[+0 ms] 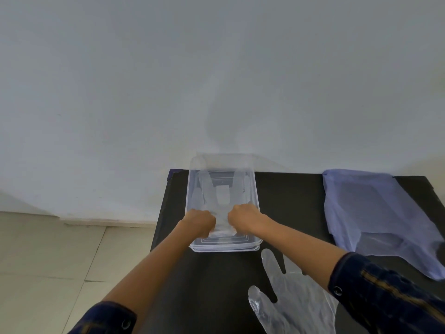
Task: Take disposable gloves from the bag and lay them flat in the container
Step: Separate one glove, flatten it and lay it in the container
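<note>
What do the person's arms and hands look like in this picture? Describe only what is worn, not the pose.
Both hands, left hand and right hand, are bare: no gloves, rings or watch show. The forearms are uncovered. Each arm has a dark navy sleeve pushed up toward the elbow, the left sleeve and the right sleeve, with thin tan stripes and a round dark snap button at the cuff.

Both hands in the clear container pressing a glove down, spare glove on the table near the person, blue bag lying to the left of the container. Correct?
One error: the blue bag lies to the right of the clear container, not the left, as the head view shows. The rest holds: the left hand and right hand are in the container on a glove, and a spare glove lies on the table nearer the person.
</note>
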